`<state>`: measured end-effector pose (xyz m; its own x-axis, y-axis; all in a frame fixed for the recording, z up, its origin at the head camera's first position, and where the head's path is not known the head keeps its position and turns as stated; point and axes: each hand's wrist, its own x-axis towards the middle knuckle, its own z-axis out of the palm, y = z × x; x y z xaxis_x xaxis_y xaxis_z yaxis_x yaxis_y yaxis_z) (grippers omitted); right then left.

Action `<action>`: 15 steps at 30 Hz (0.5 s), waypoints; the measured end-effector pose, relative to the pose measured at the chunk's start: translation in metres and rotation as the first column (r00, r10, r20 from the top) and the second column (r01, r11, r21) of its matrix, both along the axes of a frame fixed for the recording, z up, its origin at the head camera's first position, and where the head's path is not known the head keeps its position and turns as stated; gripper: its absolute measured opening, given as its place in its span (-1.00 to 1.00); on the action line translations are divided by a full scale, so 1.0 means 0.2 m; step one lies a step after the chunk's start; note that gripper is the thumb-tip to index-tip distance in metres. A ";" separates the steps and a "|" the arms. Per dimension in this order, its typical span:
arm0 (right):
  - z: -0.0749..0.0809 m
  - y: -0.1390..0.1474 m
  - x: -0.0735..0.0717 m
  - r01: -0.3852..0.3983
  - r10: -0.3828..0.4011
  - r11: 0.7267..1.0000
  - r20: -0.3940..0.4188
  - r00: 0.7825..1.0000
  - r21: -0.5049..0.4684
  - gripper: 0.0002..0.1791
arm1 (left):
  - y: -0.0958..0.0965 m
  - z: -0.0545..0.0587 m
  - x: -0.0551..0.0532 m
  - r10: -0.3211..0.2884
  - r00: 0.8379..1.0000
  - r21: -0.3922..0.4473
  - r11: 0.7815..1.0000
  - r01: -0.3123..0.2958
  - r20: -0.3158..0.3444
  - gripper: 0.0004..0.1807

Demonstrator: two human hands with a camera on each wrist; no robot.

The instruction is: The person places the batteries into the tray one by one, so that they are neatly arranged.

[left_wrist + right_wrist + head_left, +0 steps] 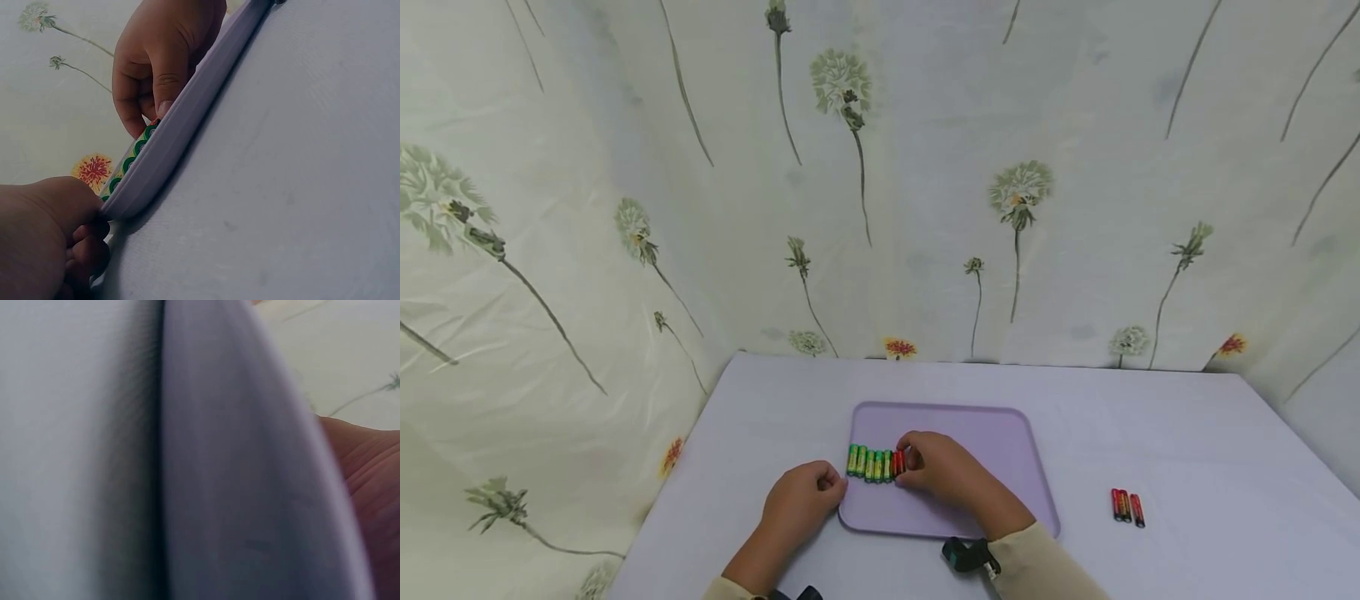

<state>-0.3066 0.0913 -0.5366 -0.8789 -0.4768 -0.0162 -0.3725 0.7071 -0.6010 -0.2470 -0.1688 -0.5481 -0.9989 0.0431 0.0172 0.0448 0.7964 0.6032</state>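
A row of several green-and-yellow batteries (868, 464) stands side by side on the left part of a lilac tray (977, 433). At the row's right end are red batteries (897, 463). My right hand (943, 471) is over the tray, pinching the red battery at that end between thumb and fingers. With curled fingers, my left hand (802, 498) holds the tray's left rim near the green batteries. The left wrist view shows the left thumb at the rim (134, 197) and the batteries' green ends (129, 164). In the right wrist view the tray's side hides the right fingers.
Three more red batteries (1125, 506) lie on the white-covered table (1210, 467), to the right of the tray. Behind and to the left hangs a cloth (925, 183) printed with dandelions. A dark wrist device (966, 554) sits by the right sleeve.
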 end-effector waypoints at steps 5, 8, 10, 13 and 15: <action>-0.01 0.00 -0.01 0.005 -0.005 1.000 -0.026 1.000 0.012 -0.51 | 0.00 0.00 0.00 0.000 1.000 0.005 1.000 0.000 -0.004 -0.74; -0.02 0.00 0.00 0.015 -0.015 1.000 -0.031 0.999 0.016 -0.51 | 0.00 0.00 0.00 -0.004 1.000 0.005 1.000 0.004 -0.012 -0.74; -0.02 0.00 0.00 0.020 -0.019 1.000 -0.032 0.999 0.016 -0.51 | 0.00 0.00 0.00 -0.006 1.000 0.007 1.000 0.006 -0.018 -0.75; -0.02 0.00 0.00 0.021 -0.021 1.000 -0.030 0.999 0.009 -0.51 | 0.00 0.00 0.00 -0.007 1.000 0.014 1.000 0.007 -0.021 -0.75; -0.01 0.00 0.01 0.020 -0.020 1.000 -0.027 0.999 0.003 -0.50 | 0.00 0.00 0.00 -0.008 1.000 0.015 1.000 0.008 -0.022 -0.75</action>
